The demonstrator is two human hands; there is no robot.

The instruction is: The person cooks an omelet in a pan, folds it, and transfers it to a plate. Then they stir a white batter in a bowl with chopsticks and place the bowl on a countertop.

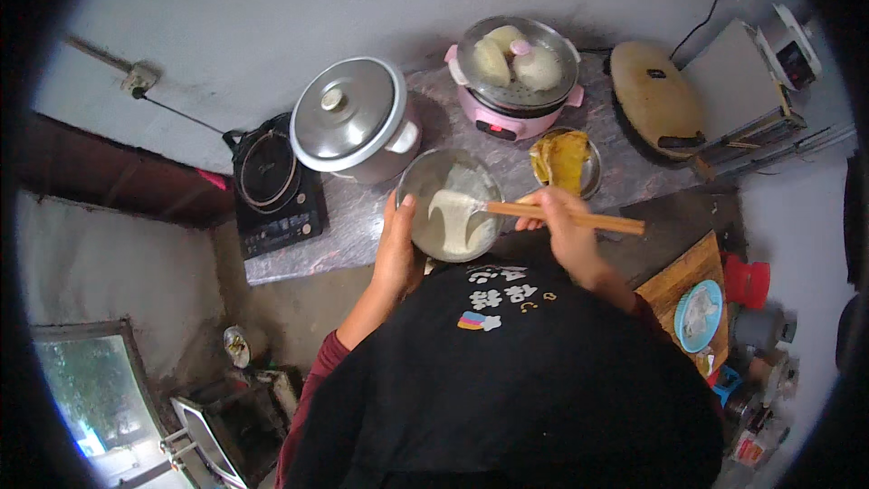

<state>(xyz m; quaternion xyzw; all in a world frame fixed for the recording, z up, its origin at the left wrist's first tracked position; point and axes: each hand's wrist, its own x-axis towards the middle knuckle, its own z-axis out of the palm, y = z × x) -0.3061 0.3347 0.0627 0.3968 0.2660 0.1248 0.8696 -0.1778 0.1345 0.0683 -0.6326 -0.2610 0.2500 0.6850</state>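
Note:
My left hand [399, 238] grips the rim of a metal bowl [422, 180], thumb over its left edge, tilted towards me. Inside lies a pale, thick batter or dough [451, 224]. Wooden chopsticks [577, 215] are held in my right hand [563, 221], their coated tips in the pale mixture. Beyond that hand, a yellow cloth [567, 153] lies in a small metal bowl [595, 173]. Further back stands a pink electric pot [516, 123] under a clear lid [516, 88]; several pale pieces of food [536, 68] show through it.
On the marbled counter [353, 217] stand a large lidded pot [346, 115] and a black induction cooktop [275, 217]. A tan oval appliance [655, 98] is at the right. Lower right, a wooden board [658, 285] bears a blue basket [684, 326]. A window [95, 387] is at lower left.

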